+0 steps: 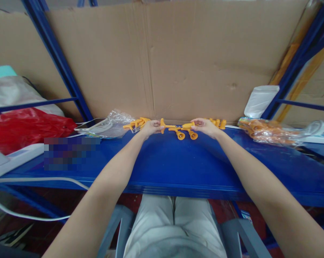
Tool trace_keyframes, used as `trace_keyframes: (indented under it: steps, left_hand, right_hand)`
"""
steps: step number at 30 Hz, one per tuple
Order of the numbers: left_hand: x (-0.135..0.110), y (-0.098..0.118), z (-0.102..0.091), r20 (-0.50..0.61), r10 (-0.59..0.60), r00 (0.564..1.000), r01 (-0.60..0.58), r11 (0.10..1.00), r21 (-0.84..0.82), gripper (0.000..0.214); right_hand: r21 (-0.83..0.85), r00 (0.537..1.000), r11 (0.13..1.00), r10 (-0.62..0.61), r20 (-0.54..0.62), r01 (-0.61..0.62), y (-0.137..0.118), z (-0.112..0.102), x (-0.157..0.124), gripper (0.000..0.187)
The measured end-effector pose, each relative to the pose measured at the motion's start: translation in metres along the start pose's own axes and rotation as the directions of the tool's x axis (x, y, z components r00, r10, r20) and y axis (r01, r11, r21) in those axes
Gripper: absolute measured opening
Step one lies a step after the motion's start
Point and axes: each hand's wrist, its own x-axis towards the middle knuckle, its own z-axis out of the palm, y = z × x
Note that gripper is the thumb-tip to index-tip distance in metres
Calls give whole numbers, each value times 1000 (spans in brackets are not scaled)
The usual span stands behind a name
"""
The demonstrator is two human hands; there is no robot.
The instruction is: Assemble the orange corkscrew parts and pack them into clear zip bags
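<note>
Now we note left hand [152, 128] pinching a yellow T-piece [162, 125], right hand [205, 127] a yellow cylinder [187, 126], ends facing (likely for alignment, we judge).

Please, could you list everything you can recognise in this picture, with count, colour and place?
T-shaped plastic piece: 1, orange-yellow, centre
Ribbed plastic piece: 1, orange-yellow, right of centre
Funnel-ended plastic pieces: 2, orange-yellow, centre
Jumbled plastic pieces: several, orange-yellow, left of centre
Clear plastic bag of pieces: 1, orange-yellow contents, right
Crinkled plastic bag: 1, clear, left
Shiny plastic bag: 1, red, far left
Flat rectangular object: 1, white, right
Cardboard panelling: count unclear, brown, behind
Metal worktop: 1, blue, middle
Plastic chair: 1, grey, bottom
Trousers: 1 pair, pale, bottom centre
Left hand: 1, bare, holding T-shaped piece
Right hand: 1, bare, holding ribbed piece
</note>
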Motion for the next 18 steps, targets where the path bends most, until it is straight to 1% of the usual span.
trace_keyframes:
  steps: [5, 9, 18]
  left_hand:
    - [0, 0, 11, 63, 23, 998, -20, 999, -44, 25]
    - [0, -1, 21, 90, 39, 995, -31, 996, -83, 26]
    - [-1, -1, 21, 86, 30, 996, -23, 997, -76, 23]
  right_hand:
    - [-47, 1000, 999, -19, 8, 19, -2, 5, 0, 29]
    - [-38, 1000, 999, -23, 9, 23, -6, 8, -1, 28]
    - [-12, 999, 999, 33, 25, -32, -11, 10, -4, 20]
